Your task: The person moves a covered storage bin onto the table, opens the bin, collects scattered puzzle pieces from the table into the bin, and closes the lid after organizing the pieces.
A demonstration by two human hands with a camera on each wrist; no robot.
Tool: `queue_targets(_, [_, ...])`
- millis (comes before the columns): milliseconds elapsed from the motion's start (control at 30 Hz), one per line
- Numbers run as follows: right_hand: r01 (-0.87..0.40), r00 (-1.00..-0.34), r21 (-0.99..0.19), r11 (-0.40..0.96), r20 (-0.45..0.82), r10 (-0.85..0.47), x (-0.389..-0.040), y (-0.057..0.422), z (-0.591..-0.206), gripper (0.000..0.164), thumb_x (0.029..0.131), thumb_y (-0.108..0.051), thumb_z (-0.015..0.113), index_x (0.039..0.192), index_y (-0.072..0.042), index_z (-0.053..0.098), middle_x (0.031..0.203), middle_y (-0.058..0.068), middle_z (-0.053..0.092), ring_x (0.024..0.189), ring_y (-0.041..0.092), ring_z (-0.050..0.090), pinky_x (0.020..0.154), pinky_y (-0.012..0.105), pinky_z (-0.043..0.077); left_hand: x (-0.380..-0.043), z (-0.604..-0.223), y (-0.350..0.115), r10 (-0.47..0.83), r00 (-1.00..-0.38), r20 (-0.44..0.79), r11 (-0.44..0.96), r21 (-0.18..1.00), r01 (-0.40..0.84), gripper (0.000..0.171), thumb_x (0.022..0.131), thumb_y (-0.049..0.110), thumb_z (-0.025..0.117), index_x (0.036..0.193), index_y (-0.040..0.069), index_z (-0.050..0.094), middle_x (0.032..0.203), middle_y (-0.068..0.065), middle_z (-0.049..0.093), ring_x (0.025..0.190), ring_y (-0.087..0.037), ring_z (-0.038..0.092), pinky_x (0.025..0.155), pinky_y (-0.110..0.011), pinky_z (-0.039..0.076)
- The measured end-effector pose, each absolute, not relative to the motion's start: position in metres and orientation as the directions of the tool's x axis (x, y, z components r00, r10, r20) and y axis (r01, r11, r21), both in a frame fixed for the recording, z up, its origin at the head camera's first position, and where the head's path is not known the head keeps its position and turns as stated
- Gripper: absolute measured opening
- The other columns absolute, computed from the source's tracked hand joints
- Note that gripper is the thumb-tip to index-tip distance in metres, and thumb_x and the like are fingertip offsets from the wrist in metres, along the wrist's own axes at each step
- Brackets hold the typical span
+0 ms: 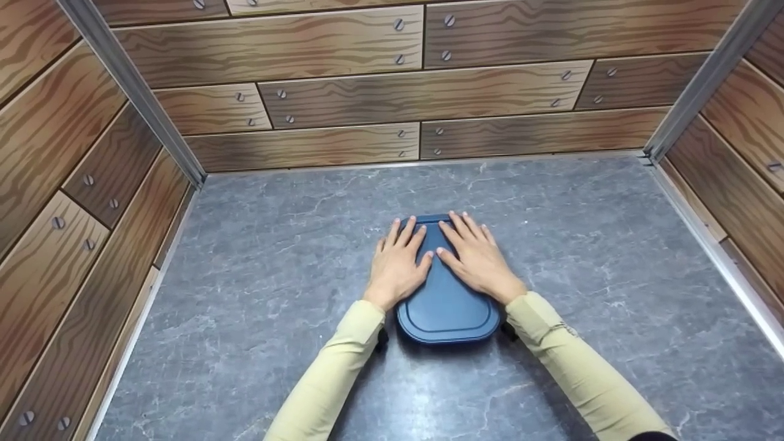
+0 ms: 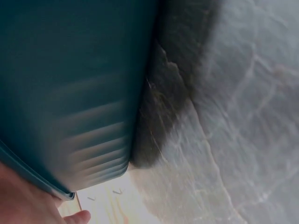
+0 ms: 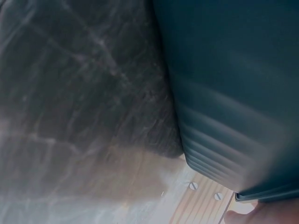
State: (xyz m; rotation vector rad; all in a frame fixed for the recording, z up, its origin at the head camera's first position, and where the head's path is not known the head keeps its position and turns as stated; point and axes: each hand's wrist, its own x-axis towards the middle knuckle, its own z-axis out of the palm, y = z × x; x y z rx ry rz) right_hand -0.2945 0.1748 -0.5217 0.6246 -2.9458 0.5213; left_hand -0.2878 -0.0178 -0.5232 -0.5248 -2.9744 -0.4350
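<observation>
A dark blue lidded box [image 1: 450,306] with rounded corners stands on the grey marbled table, its lid on top. My left hand [image 1: 397,266] rests palm down on the left part of the lid, fingers straight and pointing away. On the right part lies my right hand [image 1: 478,257], also flat with fingers stretched out. The two thumbs point toward each other and are slightly apart. In the left wrist view the box's ribbed side wall [image 2: 93,140] shows below the hand. The right wrist view shows the opposite ribbed wall [image 3: 224,135].
The grey marbled tabletop [image 1: 257,294] spreads around the box. Wood-patterned panels [image 1: 343,98] with printed screws stand at the back, left and right. Metal strips [image 1: 716,245] run along the table's edges and up the corners.
</observation>
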Motion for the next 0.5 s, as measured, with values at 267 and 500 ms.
queue_targets(267, [-0.410, -0.912, -0.301, 0.861, 0.146, -0.383, -0.2938, 0.1746, -0.5219, 0.062, 0.104, -0.047, 0.039, 0.154, -0.012, 0.034, 0.162, 0.013, 0.020, 0.148, 0.034, 0.011, 0.115, 0.061, 0.009, -0.2863, -0.5231, -0.0173, 0.326, -0.936, 0.132, 0.902, 0.252, 0.350, 0.058, 0.103, 0.049, 0.035, 0.154, 0.023, 0.035, 0.163, -0.001, 0.020, 0.149, -0.027, 0.011, 0.114, -0.052, 0.024])
queue_targets(500, [-0.382, -0.924, -0.361, 0.851, 0.152, -0.350, -0.2906, 0.1764, -0.5217, 0.062, 0.103, -0.048, 0.038, 0.155, -0.014, 0.032, 0.162, 0.011, 0.020, 0.149, 0.033, 0.009, 0.115, 0.059, 0.006, -0.2812, -0.5229, -0.0197, 0.309, -0.943, 0.122, 0.888, 0.318, 0.332, 0.057, 0.104, 0.046, 0.037, 0.154, 0.020, 0.035, 0.163, -0.002, 0.018, 0.150, -0.025, 0.005, 0.116, -0.053, 0.020])
